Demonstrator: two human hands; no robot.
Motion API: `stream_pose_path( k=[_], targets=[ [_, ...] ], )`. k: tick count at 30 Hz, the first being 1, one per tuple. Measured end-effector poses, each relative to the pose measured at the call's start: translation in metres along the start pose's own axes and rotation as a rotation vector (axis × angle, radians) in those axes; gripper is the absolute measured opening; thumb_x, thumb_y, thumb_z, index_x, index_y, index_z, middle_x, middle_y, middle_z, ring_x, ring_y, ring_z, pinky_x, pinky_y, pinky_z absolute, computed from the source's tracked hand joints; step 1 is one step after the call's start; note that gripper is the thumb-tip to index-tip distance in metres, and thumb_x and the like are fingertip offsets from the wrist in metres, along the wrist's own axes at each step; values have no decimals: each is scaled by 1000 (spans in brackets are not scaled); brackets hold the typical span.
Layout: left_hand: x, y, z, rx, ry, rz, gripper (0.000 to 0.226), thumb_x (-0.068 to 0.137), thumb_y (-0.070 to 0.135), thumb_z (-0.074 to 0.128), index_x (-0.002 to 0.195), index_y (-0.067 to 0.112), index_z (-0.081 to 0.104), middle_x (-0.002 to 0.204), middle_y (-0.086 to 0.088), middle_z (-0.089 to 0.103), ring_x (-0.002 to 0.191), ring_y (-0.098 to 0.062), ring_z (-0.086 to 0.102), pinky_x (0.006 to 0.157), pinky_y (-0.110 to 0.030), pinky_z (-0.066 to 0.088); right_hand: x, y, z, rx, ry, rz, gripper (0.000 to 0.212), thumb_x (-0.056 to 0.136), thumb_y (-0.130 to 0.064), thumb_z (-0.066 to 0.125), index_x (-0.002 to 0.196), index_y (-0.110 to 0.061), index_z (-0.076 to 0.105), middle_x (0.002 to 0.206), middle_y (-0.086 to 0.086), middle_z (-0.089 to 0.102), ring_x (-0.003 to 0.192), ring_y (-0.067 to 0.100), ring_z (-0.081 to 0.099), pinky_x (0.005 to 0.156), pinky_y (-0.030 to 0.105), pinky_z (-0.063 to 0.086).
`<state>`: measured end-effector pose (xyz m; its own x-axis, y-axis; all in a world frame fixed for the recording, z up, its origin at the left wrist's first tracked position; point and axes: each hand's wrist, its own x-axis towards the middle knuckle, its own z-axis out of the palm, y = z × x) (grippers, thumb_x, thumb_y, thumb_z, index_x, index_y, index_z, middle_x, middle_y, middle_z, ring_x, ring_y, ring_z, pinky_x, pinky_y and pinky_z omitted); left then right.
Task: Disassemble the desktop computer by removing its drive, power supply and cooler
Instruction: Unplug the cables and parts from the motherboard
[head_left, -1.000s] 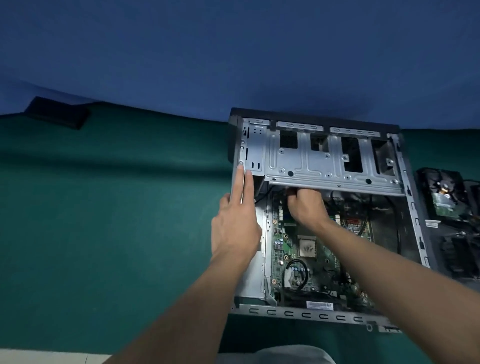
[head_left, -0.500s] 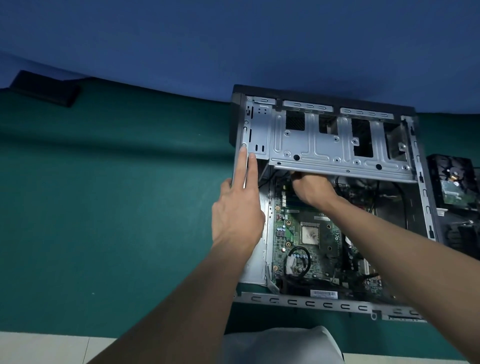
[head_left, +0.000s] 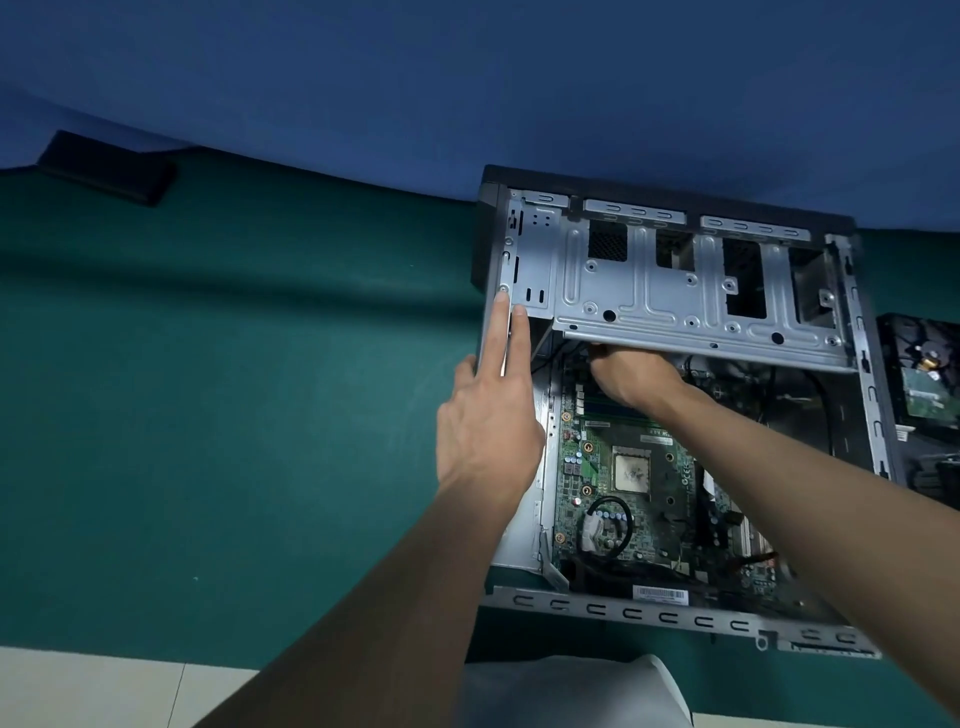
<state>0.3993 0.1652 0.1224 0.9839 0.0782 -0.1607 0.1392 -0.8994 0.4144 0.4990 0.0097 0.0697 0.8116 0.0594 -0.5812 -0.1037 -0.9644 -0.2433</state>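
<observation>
My left hand (head_left: 488, 431), fingers spread flat, presses the case (head_left: 878, 415) edge; my right hand (head_left: 631, 376), grip hidden, reaches under the drive cage (head_left: 649, 291) at 12 o'clock.

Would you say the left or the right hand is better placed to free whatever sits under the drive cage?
Probably the right hand: its fingers already reach beneath the drive cage. The left hand lies flat on the case edge, bracing it.

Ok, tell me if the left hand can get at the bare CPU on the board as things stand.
Probably yes. The left hand rests flat on the case's left edge, and the CPU lies uncovered just to its right. The right forearm crosses above and beside the chip, not over it.
</observation>
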Motion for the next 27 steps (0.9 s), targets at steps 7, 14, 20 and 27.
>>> stream_pose_path(
  k=[7, 14, 20, 27],
  targets=[
    [0, 0, -2, 0, -8, 0, 100, 81, 2, 60, 155, 22, -4, 156, 19, -27, 101, -26, 47, 60, -34, 34, 5, 2, -9, -14, -8, -18, 30, 99, -18, 33, 93, -2, 57, 81, 16, 62, 64, 23, 57, 61, 34, 48],
    [0, 0, -2, -4, -6, -4, 99, 81, 2, 59, 155, 23, -3, 157, 18, -25, 98, -25, 46, 59, -34, 34, -5, 6, -12, -117, -59, -57, 15, 96, -13, 38, 81, -14, 40, 74, 1, 45, 62, 14, 45, 57, 28, 34],
    [0, 0, 0, -3, 0, -10, 98, 80, 1, 58, 154, 23, -3, 156, 19, -26, 99, -26, 46, 58, -34, 33, -11, 4, -17, -257, -72, -175, 16, 97, -8, 40, 112, -4, 43, 81, 2, 44, 63, 15, 44, 56, 25, 33],
    [1, 0, 0, -3, -2, -9, 98, 80, 1, 58, 155, 23, -2, 157, 18, -26, 104, -27, 46, 58, -33, 34, -10, -1, -19, -243, -72, -178, 27, 98, -12, 39, 125, -9, 42, 75, -1, 40, 58, 11, 41, 49, 22, 30]
  ],
)
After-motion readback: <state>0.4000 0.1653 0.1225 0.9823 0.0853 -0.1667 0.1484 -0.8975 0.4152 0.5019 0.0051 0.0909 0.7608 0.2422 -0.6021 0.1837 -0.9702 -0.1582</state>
